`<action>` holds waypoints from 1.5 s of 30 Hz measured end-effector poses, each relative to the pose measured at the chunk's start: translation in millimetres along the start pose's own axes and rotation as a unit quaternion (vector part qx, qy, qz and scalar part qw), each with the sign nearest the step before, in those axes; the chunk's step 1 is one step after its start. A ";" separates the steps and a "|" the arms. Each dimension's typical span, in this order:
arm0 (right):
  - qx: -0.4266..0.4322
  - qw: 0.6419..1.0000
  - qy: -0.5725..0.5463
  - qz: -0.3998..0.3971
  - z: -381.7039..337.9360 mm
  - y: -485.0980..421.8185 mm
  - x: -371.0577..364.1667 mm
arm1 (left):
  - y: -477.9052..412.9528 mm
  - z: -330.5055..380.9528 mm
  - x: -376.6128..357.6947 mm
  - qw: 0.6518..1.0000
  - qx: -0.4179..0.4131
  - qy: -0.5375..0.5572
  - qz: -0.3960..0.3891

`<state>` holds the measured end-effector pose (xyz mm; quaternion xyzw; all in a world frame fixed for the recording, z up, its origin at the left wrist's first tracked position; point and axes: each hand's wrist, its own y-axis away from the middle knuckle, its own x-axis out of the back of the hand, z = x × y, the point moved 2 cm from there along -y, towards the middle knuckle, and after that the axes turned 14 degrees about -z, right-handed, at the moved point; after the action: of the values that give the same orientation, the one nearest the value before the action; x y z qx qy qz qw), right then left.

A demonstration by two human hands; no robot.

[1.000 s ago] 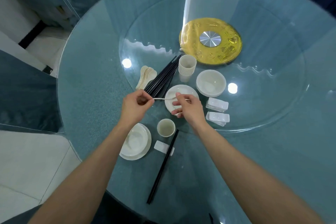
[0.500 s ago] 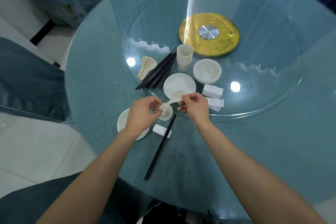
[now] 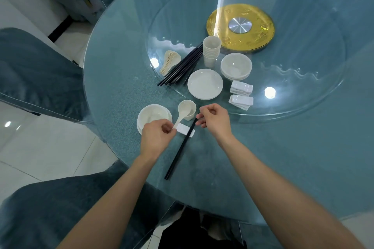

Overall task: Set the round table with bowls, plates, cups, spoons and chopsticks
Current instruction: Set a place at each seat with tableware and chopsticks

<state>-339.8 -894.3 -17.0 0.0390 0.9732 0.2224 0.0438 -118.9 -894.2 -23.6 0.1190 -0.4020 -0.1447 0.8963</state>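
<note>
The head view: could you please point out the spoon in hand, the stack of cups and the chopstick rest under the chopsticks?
spoon (image 3: 183,111), head view, on its bowl.
stack of cups (image 3: 211,54), head view, on the side wall.
chopstick rest (image 3: 183,129), head view, on its bare top.

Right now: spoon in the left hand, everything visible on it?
The spoon is white and glossy, ceramic or plastic by its look, with a deep oval bowl and a short handle. The left hand pinches the handle's end. It points away from the person, hollow side up, its bowl overlapping the cup in view, its handle end by the rest; whether it touches either cannot be told.
</note>
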 end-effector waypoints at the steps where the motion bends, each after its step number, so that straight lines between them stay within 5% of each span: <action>1: -0.003 1.000 0.000 0.000 3.2 1.9 0.2 | 5.1 -6.0 -3.1 1.000 0.010 0.009 0.002; 19: -0.036 0.999 0.008 0.029 29.2 26.2 21.8 | 20.0 -37.0 -43.7 0.992 0.119 -0.043 0.020; 45: -0.006 0.999 0.042 0.030 19.3 72.1 41.1 | 29.8 -33.0 -31.5 0.994 0.096 -0.059 0.002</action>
<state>-374.6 -817.4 -5.6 0.0588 0.9711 0.2313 -0.0035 -109.0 -852.1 -56.8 0.1948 -0.4663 -0.1108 0.8558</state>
